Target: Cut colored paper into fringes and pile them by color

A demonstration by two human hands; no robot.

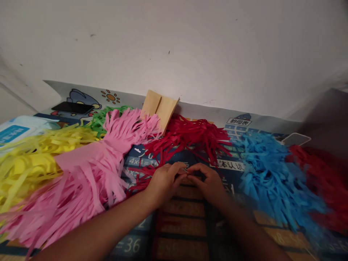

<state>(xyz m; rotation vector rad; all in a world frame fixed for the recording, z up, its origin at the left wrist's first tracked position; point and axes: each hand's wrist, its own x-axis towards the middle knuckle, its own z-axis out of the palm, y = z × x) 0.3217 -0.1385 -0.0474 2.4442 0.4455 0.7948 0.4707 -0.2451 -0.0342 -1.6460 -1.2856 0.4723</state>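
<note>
My left hand (165, 180) and my right hand (207, 183) meet fingertip to fingertip above the printed desk mat. Thumbs and forefingers are pinched together on both, and whatever lies between them is too small to make out. Red fringed paper (187, 136) is heaped just beyond the hands, and some of its strips (143, 175) come out beside my left wrist. Pink fringed paper (95, 156) spreads out left of my left hand. To the right of my right hand is blue fringed paper (272, 177).
Yellow fringe (32, 163) and a pale blue-and-white packet (21, 132) lie at the left. Green fringe (104, 119) and a dark phone (73, 107) are behind. A folded brown paper piece (160, 107) leans near the wall. More red fringe (323, 181) lies far right.
</note>
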